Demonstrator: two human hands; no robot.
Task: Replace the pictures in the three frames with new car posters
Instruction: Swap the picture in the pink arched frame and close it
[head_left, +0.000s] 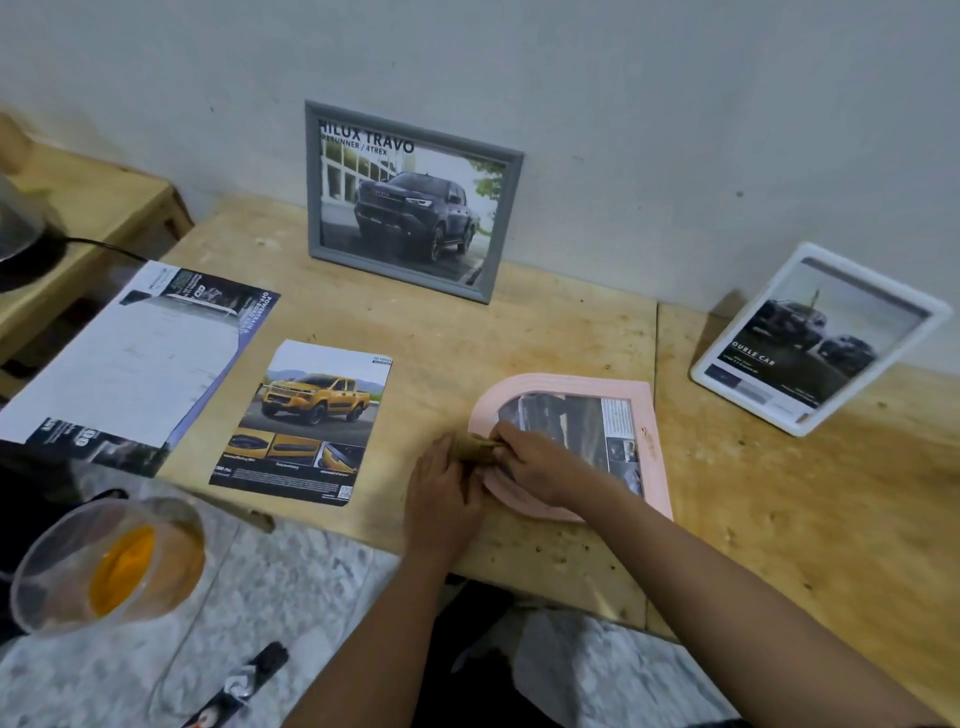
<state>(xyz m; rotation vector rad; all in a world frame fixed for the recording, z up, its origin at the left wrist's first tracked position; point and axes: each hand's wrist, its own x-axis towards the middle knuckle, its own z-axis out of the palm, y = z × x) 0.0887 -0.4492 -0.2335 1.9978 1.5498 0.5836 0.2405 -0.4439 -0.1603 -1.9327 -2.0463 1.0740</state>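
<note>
Frame, pink, lies flat; left hand and right hand pinch brown piece at its edge

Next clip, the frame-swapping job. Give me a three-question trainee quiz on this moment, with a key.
1. Multiple choice: the pink frame is A) leaning on the wall, B) lying flat on the table, C) held in the air.
2. True or false: the left hand and right hand both hold a small brown piece at that frame's edge.
3. Fill in: ___ other frames stand propped up.
Key: 1 B. 2 true. 3 two, the grey frame and the white frame.
</note>
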